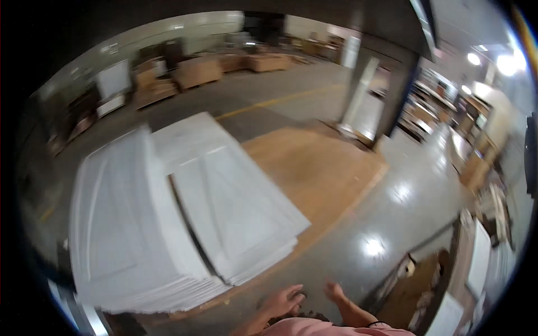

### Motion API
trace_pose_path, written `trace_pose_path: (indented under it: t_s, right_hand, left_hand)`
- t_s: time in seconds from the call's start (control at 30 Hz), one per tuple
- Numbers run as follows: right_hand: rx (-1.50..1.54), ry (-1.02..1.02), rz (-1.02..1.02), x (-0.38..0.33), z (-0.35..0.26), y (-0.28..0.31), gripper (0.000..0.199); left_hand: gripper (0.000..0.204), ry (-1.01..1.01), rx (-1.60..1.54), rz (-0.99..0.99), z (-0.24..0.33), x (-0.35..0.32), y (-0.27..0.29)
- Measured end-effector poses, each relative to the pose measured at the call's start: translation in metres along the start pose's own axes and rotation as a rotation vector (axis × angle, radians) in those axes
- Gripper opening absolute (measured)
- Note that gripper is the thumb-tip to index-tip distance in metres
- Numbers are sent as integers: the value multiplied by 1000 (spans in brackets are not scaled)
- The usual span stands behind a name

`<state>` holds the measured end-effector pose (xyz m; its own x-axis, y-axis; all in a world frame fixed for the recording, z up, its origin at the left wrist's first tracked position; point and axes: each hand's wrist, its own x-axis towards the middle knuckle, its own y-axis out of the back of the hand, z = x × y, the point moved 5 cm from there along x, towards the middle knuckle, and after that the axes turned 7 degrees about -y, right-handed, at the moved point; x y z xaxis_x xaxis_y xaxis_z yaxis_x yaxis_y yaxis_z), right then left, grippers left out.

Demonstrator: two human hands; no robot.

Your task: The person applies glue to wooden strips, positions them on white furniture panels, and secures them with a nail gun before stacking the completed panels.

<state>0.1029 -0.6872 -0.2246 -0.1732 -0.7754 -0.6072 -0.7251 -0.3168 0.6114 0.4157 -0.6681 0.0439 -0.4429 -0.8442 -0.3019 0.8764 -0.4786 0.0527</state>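
Two stacks of white panelled doors [185, 213] lie flat on a brown board [314, 168] on the grey floor [403, 196], their long axes running from the near left edge away toward the far side. The left hand [283, 302] and right hand [334, 291] hang low just beyond the board's near edge, both empty, fingers apparently loosely curled, though blur makes that uncertain. Wooden crates [196, 71] stand at the far wall. A leaning white panel [361, 106] rests against a pillar.

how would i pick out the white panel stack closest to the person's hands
Start at the big brown board lying flat on the grey floor. Two stacks of white panels rest along its left side; take the right-hand stack, whose corner points toward the hands, not the broader left stack.
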Motion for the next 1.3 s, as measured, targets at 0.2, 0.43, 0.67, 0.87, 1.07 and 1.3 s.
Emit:
trace_pose_path:
  t_s: [0.2, 0.43, 0.67, 0.87, 1.07, 1.3]
  right_hand:
    - [59, -606, -139, -197, 291, -87, 51]
    - [620, -762, 102, -289, 346, -112, 46]
    - [1062, -713, 359, -314, 418, -160, 42]
    - [1252, -712, 914, -414, 408, -30, 40]
    - [1434, -619, 1309, -518, 381, 34, 34]
    - [837, -1240, 1808, -606, 352, 100, 25]
  left_hand:
    - [53, -1237, 258, -681, 193, -16, -103]
    - [53, -1626, 245, -1487, 324, -110, -260]
    - [50, -1543, 83, -1772, 336, -176, -442]
    - [46, -1068, -118, -2169, 339, -212, -561]
    - [53, -624, -250, -2572, 330, -229, -650]
    - [54, -431, -18, -2501, 281, -155, -802]
